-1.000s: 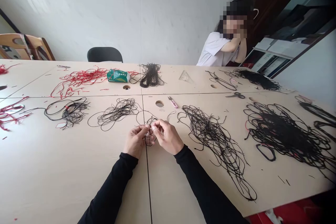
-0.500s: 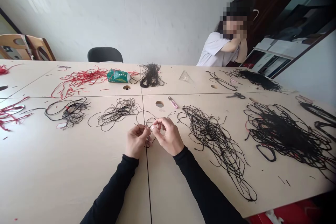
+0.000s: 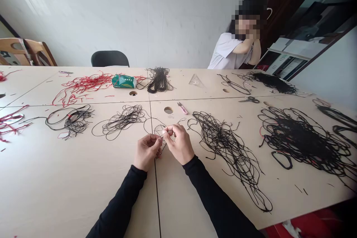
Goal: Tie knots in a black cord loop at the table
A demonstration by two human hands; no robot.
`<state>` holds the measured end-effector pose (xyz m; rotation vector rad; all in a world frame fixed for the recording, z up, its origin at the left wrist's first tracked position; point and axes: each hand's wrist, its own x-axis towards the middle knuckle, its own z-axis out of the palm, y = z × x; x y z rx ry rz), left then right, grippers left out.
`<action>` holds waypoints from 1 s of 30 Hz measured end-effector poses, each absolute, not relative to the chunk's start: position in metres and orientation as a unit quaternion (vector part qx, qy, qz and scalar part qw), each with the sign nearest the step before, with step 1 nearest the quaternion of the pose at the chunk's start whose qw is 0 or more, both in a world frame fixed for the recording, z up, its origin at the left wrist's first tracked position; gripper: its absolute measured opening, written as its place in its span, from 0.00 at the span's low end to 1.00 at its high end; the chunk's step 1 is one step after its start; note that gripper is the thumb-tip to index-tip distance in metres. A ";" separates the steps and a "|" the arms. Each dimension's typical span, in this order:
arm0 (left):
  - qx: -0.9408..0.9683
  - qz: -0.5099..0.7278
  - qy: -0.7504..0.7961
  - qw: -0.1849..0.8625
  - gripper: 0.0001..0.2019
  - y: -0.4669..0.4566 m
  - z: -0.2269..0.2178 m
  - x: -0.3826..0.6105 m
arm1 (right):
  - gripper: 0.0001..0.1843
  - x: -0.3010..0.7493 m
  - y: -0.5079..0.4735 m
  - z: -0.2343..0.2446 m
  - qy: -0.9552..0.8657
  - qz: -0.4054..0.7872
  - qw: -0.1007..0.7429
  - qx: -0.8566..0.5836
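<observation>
My left hand (image 3: 146, 151) and my right hand (image 3: 180, 143) meet over the middle of the pale table (image 3: 69, 178), fingertips pinched together on a thin black cord (image 3: 156, 129). The cord loops out behind my fingers toward a small black tangle (image 3: 124, 118). Both arms wear black sleeves. A long heap of black cord (image 3: 228, 148) lies just right of my right hand.
A big black cord pile (image 3: 304, 141) fills the right side. Red cords (image 3: 86, 83), a green packet (image 3: 124, 81), a black bundle (image 3: 158, 79), pink snips (image 3: 183, 108) and scissors (image 3: 250, 99) lie further back. A person in a white top (image 3: 227, 54) sits at the far side.
My hands stay pinched on the cord, working it a little. The view has shifted slightly.
</observation>
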<state>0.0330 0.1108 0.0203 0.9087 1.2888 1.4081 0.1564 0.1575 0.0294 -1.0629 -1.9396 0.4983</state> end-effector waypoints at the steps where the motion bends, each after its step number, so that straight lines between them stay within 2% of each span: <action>1: 0.356 0.587 0.527 0.501 0.15 0.111 0.020 0.032 | 0.06 0.157 0.158 0.029 -0.766 0.191 0.431 -0.437; 5: 0.303 0.623 0.500 0.520 0.16 0.114 0.017 0.029 | 0.11 0.157 0.156 0.032 -0.744 0.201 0.444 -0.457; 8: 0.273 0.641 0.483 0.530 0.15 0.115 0.015 0.027 | 0.15 0.157 0.154 0.032 -0.757 0.252 0.397 -0.453; 11: 0.257 0.647 0.477 0.537 0.14 0.115 0.014 0.025 | 0.14 0.158 0.155 0.030 -0.769 0.294 0.352 -0.445; 17: 0.263 0.630 0.467 0.562 0.13 0.115 0.015 0.024 | 0.22 0.159 0.158 0.028 -0.784 0.326 0.363 -0.383; 22: 0.267 0.623 0.471 0.564 0.13 0.114 0.016 0.024 | 0.12 0.158 0.161 0.025 -0.780 0.337 0.369 -0.377; 25: 0.264 0.631 0.471 0.557 0.13 0.114 0.017 0.024 | 0.12 0.159 0.163 0.023 -0.763 0.347 0.376 -0.396; 30: 0.269 0.644 0.453 0.555 0.12 0.115 0.017 0.024 | 0.13 0.160 0.166 0.023 -0.694 0.491 0.373 -0.372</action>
